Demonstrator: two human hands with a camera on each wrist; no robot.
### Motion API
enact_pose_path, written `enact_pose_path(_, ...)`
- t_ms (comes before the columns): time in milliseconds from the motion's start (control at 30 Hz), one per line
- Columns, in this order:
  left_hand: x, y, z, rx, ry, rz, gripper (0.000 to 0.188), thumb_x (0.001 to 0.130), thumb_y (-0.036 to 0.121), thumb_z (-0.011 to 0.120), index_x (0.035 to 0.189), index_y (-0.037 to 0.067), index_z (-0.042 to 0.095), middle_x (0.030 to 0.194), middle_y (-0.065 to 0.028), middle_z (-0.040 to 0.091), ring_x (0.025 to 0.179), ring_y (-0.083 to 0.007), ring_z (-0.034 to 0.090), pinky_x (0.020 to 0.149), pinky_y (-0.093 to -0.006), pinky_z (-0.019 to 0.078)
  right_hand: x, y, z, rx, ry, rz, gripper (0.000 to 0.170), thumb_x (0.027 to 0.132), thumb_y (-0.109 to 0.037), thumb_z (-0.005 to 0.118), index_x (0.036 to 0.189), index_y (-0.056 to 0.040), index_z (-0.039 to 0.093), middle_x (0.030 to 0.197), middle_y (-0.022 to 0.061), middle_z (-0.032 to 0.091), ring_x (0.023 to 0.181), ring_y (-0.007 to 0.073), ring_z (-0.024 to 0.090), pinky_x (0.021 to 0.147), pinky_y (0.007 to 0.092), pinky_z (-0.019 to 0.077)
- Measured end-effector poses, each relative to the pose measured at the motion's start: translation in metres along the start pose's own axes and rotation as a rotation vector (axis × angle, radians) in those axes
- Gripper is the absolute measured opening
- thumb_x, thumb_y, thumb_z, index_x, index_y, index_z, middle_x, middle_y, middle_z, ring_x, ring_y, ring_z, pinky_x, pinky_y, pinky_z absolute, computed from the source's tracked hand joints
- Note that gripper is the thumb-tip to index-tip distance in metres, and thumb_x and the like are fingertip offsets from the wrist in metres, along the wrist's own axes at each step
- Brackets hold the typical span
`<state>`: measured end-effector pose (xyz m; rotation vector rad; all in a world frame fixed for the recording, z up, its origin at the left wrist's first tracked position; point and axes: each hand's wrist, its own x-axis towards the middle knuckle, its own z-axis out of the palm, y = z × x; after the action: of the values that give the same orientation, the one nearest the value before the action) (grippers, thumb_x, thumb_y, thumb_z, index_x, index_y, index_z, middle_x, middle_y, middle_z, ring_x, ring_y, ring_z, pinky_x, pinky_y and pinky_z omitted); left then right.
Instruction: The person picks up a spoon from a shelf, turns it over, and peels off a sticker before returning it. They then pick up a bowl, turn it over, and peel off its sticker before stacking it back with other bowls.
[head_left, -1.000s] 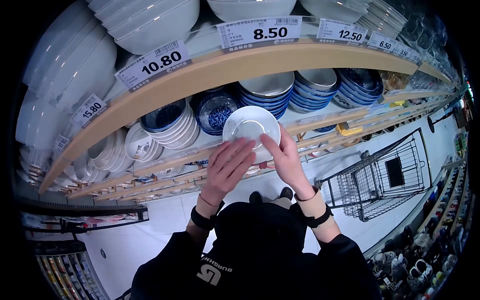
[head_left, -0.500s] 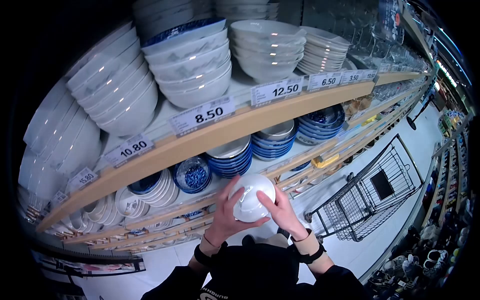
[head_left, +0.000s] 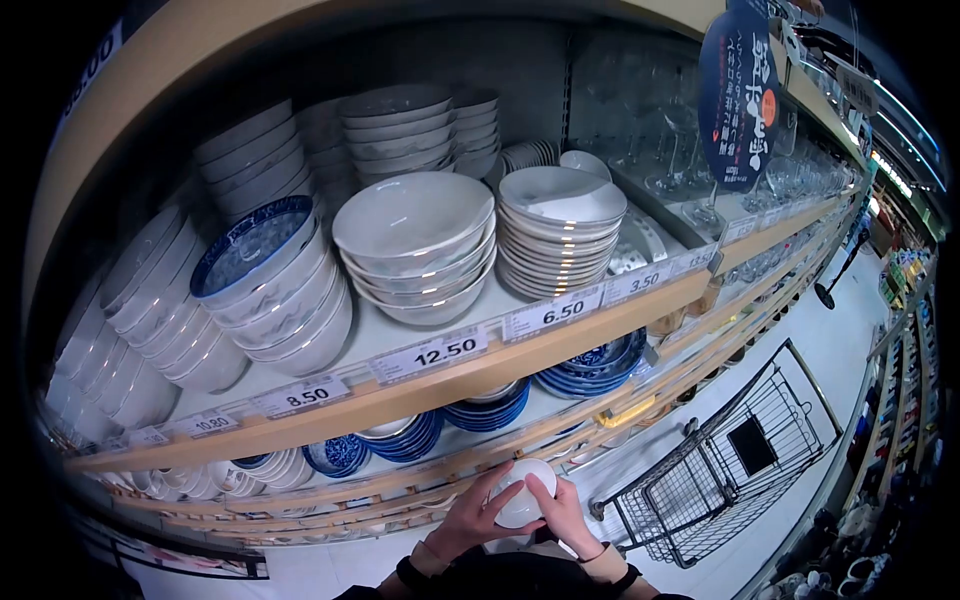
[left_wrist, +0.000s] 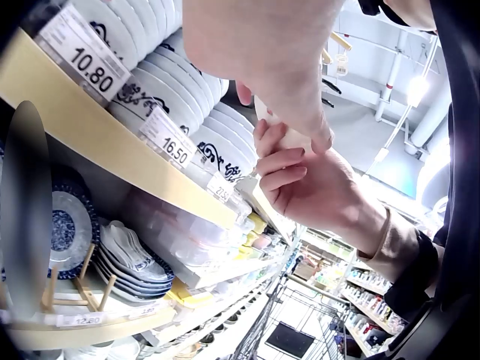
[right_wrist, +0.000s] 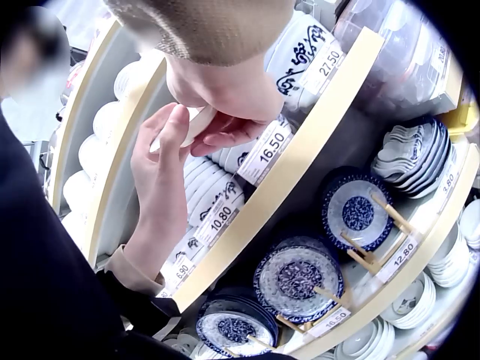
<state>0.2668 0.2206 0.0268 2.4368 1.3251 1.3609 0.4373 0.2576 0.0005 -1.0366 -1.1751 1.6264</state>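
A small white dish (head_left: 518, 510) is held between both hands, low in the head view and in front of the shelves. My left hand (head_left: 470, 520) grips its left side, fingers spread around the edge. On the other side my right hand (head_left: 567, 522) holds it, with the thumb lying across the white surface. In the left wrist view the dish (left_wrist: 295, 140) is mostly covered by the hands. The right wrist view has its pale edge (right_wrist: 196, 125) showing between the fingers.
Stacked white bowls (head_left: 415, 225) and small plates (head_left: 560, 235) fill the shelf ahead, with price labels (head_left: 445, 352) along its wooden edge. Blue-patterned bowls (head_left: 400, 440) stand one shelf lower. A black wire shopping cart (head_left: 700, 490) is at the right, and a dark hanging sign (head_left: 738, 110) at upper right.
The head view has swung up and right, so hands and dish appear lower. My left fingers, earlier laid flat across the dish, now curl around its edge.
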Motion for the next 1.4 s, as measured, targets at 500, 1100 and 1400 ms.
enact_pose_path(500, 0.119, 0.022, 0.077, -0.214, 0.281, -0.026, 0.122, 0.052, 0.043, 0.100, 0.144, 0.005, 0.029, 0.144, -0.0315, 0.039, 0.133, -0.0441, 0.046, 0.109, -0.0518, 0.0414, 0.064, -0.126, -0.092, -0.170, -0.179, -0.299, 0.031, 0.101, -0.018, 0.058, 0.125, 0.0009, 0.056, 0.108, 0.0073, 0.067, 0.101, 0.0117, 0.059, 0.089, 0.0274, 0.0469)
enact_pose_path(1100, 0.173, 0.057, 0.095, -0.347, 0.578, 0.017, 0.115, 0.050, 0.055, 0.097, 0.132, 0.003, 0.034, 0.137, -0.0270, 0.044, 0.121, -0.0340, 0.053, 0.097, -0.0418, 0.0514, 0.056, -0.168, -0.112, -0.160, -0.278, -0.833, 0.058, 0.096, -0.046, 0.056, 0.137, -0.0046, 0.050, 0.144, 0.0183, 0.049, 0.130, 0.0294, 0.048, 0.108, 0.0416, 0.0377)
enact_pose_path(1400, 0.161, 0.060, 0.078, -1.187, 0.364, -0.365, 0.069, 0.091, 0.057, 0.067, 0.126, 0.004, 0.038, 0.129, -0.0176, 0.054, 0.113, -0.0229, 0.060, 0.096, -0.0390, 0.0508, 0.064, -0.182, -0.128, -0.670, -0.345, -1.162, 0.042, 0.064, -0.007, 0.087, 0.103, -0.0041, 0.070, 0.098, 0.0079, 0.074, 0.076, 0.0199, 0.069, 0.062, 0.0274, 0.0533)
